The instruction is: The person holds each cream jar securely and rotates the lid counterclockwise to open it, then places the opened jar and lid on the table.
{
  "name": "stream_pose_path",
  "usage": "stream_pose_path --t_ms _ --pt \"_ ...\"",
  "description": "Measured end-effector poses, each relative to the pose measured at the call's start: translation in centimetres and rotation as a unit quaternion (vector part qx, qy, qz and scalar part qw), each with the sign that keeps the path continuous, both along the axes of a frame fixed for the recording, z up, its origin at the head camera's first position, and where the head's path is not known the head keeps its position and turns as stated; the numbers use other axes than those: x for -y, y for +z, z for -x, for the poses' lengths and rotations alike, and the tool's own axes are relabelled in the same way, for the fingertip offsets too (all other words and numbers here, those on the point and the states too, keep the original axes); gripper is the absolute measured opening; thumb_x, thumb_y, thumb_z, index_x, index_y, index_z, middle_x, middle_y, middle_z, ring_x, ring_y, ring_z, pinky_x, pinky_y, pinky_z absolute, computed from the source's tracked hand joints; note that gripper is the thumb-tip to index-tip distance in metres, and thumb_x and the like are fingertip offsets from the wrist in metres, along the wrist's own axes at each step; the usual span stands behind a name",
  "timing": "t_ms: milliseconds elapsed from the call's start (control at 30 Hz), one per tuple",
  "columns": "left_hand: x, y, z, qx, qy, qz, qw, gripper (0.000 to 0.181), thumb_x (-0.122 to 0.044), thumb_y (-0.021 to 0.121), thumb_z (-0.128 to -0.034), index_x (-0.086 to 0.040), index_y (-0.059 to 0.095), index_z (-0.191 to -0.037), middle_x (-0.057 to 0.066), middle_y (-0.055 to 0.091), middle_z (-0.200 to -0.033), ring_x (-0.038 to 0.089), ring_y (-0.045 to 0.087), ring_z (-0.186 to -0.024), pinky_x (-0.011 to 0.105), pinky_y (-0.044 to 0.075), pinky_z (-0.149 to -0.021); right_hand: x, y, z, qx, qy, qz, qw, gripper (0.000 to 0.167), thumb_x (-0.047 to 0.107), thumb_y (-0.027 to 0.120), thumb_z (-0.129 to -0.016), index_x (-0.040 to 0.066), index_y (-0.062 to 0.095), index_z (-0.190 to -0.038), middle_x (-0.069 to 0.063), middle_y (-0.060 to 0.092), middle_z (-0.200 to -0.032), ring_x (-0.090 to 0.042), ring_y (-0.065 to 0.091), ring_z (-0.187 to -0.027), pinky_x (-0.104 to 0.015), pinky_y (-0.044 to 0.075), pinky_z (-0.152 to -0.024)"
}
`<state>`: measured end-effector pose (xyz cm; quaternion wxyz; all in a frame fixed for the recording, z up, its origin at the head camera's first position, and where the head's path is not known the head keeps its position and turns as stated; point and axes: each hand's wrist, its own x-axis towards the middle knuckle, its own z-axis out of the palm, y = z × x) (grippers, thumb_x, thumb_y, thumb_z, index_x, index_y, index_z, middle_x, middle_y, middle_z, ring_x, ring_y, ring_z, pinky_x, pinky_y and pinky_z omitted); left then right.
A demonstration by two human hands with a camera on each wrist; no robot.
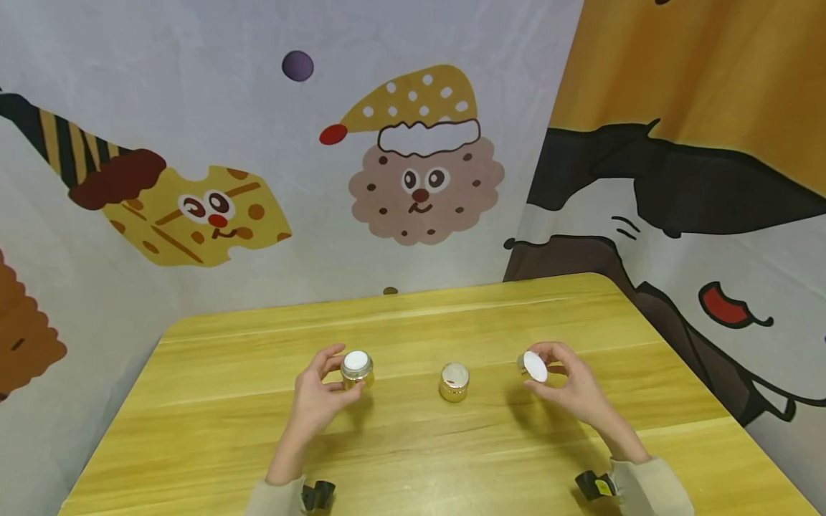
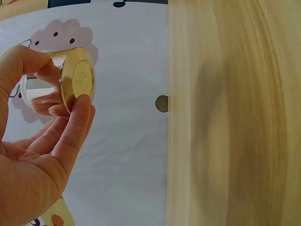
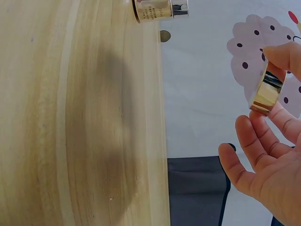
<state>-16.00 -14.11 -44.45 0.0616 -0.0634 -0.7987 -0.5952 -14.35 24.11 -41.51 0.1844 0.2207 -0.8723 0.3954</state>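
Observation:
My left hand [image 1: 320,393] grips a gold jar [image 1: 358,371] with a white top surface, held above the left part of the table. The left wrist view shows the jar's gold base [image 2: 81,77] with small print, thumb and fingers around its side. On the right, my right hand [image 1: 576,385] pinches a gold lid [image 1: 535,366] by its edge, its white inner face turned toward the head camera. The lid's shiny side [image 3: 268,92] shows in the right wrist view. A second gold jar [image 1: 454,383] with its lid on stands on the table between the hands.
The wooden table [image 1: 413,459] has rounded far corners. Behind it hangs a cloth [image 1: 245,86] printed with cartoon figures. Dark wrist devices sit at both sleeves, the left [image 1: 318,494] and the right [image 1: 595,485].

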Motion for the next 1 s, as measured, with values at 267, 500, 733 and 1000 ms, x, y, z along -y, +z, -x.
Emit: stream_pose_path --t_ms 267,500,733,1000 --pt "0.0 0.0 0.1 -0.001 0.002 -0.004 1.0000 0.065 0.007 0.075 -0.0686 0.003 0.048 -0.128 0.020 0.062 -0.110 0.037 0.057 -0.103 0.030 0.057 -0.073 -1.5 -2.8 1.3 0.012 -0.020 -0.028 0.9993 0.050 -0.004 0.083 -0.061 0.002 0.061 -0.106 -0.005 0.057 -0.090 -0.012 0.052 -0.080 -0.038 0.056 -0.066" --pt "0.0 -0.1 0.0 -0.003 0.002 0.000 1.0000 0.066 0.008 0.075 -0.0683 0.003 0.048 -0.128 0.020 0.062 -0.109 0.036 0.057 -0.103 0.030 0.057 -0.072 -1.8 -3.6 1.4 0.041 -0.014 -0.033 0.9985 0.046 0.004 0.084 -0.063 0.006 0.061 -0.103 0.000 0.055 -0.089 -0.007 0.050 -0.079 -0.037 0.055 -0.065" --pt "0.0 -0.1 0.0 -0.006 0.004 0.004 1.0000 0.065 0.008 0.075 -0.0680 0.003 0.048 -0.127 0.021 0.062 -0.109 0.037 0.058 -0.102 0.031 0.057 -0.072 -1.7 -4.1 1.4 0.065 -0.012 -0.049 0.9966 0.047 0.008 0.085 -0.063 0.006 0.061 -0.102 0.001 0.054 -0.086 -0.011 0.048 -0.076 -0.028 0.051 -0.062" --pt "0.1 -0.1 0.0 -0.003 0.005 0.004 1.0000 0.065 0.008 0.075 -0.0682 0.003 0.048 -0.127 0.020 0.062 -0.109 0.037 0.057 -0.103 0.031 0.057 -0.072 -1.6 -4.7 1.5 0.070 0.005 -0.064 0.9955 0.047 0.007 0.086 -0.060 0.003 0.061 -0.099 0.000 0.055 -0.083 -0.014 0.052 -0.074 -0.023 0.047 -0.059"
